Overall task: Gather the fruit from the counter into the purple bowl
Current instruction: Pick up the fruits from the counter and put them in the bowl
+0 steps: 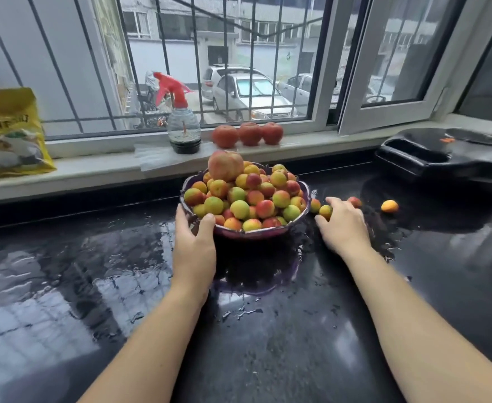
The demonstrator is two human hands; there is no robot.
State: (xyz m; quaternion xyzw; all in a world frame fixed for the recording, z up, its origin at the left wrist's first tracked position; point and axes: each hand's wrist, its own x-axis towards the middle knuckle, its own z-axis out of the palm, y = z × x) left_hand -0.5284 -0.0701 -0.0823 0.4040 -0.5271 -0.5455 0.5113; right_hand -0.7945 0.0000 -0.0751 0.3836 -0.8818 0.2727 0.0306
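Observation:
The purple bowl (pixel 256 233) stands on the wet black counter, heaped with small red, yellow and green fruit and one large peach (pixel 225 165) on top. My left hand (pixel 193 242) grips the bowl's near-left rim, thumb hooked over the edge. Just right of the bowl, my right hand (pixel 343 225) lies low on the counter, its thumb and fingers curled round a small yellow-green fruit (pixel 325 211). Another small fruit (pixel 314 205) lies against the bowl's right side. A red fruit (pixel 354 202) sits by my fingertips, and an orange one (pixel 389 206) lies farther right.
Three red round fruits (pixel 249 134) sit on the windowsill behind the bowl, beside a spray bottle (pixel 183 126). A yellow bag (pixel 9 135) stands at the far left of the sill. A black appliance (pixel 448 152) fills the counter's back right. Water pools across the counter (pixel 108 271).

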